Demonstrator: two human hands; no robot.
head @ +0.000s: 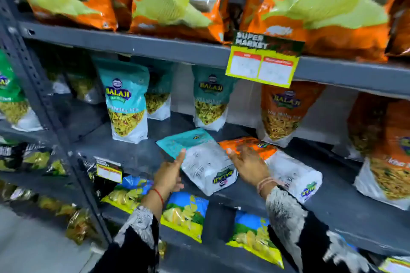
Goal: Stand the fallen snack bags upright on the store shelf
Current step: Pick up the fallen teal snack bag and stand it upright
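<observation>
A teal and white snack bag [199, 157] lies flat on its front on the grey middle shelf [133, 155], bottom end toward me. My left hand [169, 175] touches its left edge and my right hand [248, 164] rests at its right edge, fingers spread, partly over a fallen orange and white bag [286, 168] lying beside it. Neither bag is lifted. Behind them stand upright teal bags [126, 104] [209, 99] and an upright orange bag [281, 113].
Large orange chip bags [177, 2] fill the upper shelf. A yellow price tag [261, 64] hangs from that shelf's edge. More orange bags [390, 157] stand at the right. Blue and yellow bags [184, 215] sit on the shelf below. A perforated upright post [44, 104] bounds the left.
</observation>
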